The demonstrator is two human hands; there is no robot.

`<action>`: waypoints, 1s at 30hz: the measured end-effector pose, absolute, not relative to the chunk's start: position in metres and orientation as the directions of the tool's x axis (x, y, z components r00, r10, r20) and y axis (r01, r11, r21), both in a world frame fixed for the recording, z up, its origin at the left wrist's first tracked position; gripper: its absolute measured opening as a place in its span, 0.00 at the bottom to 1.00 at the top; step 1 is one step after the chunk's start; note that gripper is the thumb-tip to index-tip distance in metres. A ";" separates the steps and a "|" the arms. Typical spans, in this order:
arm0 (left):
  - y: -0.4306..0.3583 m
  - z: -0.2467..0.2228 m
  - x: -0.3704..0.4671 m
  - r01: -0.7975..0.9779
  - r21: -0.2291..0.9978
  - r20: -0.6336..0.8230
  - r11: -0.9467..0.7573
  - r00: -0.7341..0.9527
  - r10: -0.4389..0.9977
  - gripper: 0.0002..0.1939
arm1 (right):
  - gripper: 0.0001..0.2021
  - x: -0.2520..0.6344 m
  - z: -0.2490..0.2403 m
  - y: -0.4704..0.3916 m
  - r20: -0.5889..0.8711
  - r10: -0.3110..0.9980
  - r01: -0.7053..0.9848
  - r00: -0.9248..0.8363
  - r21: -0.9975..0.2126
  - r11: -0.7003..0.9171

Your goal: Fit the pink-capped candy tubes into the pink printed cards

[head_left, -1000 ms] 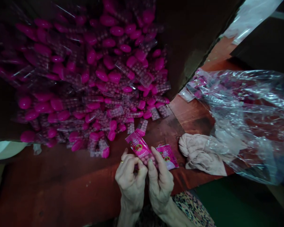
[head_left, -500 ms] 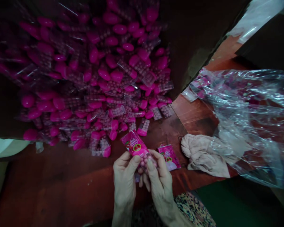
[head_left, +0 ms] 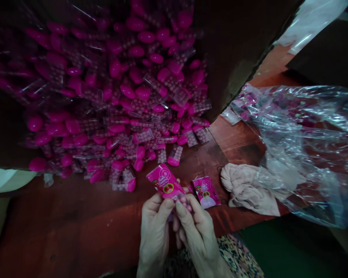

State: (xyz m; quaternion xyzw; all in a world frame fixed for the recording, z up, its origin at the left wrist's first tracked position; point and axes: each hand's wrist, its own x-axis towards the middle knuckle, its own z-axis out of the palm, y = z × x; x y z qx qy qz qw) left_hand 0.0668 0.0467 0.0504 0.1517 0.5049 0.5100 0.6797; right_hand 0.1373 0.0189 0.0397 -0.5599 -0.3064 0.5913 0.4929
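Between my hands is a small clear container of pink candy balls [head_left: 188, 204], with a pink printed sleeve [head_left: 166, 183] around its upper part. My left hand [head_left: 156, 227] pinches the sleeve's lower left edge between thumb and fingers. On the right side, my right hand [head_left: 196, 227] is closed around the container, its thumb against the lower part where the balls show. The container's bottom is hidden behind my fingers. Just right of my right hand, another pink printed sleeve [head_left: 205, 192] lies flat on the table [head_left: 84, 227].
A large heap of clear containers with pink caps and pink balls [head_left: 127, 90] spills from a dark box [head_left: 229, 50]. To the right lie a crumpled pale cloth [head_left: 249, 189] and a clear plastic bag [head_left: 310, 154] with pink printed pieces. A white rounded object [head_left: 8, 179] is at far left.
The sleeve has come lower over the container, and fewer pink balls show. Both hands have shifted slightly down. The heap, cloth and bag look the same.
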 end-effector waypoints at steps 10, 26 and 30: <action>0.050 0.055 0.068 -0.565 0.699 -0.508 0.438 0.039 0.860 0.11 | 0.12 0.138 0.032 0.018 -0.180 0.981 0.055 0.077 -0.981 -0.184; 0.054 0.054 0.065 -0.613 0.696 -0.504 0.374 -0.045 0.863 0.11 | 0.13 0.144 0.037 0.020 -0.182 0.981 0.109 -0.072 -0.979 -0.174; 0.048 0.054 0.069 -0.618 0.689 -0.503 0.379 -0.032 0.864 0.11 | 0.11 0.141 0.036 0.015 -0.068 0.998 0.172 -0.004 -0.983 -0.066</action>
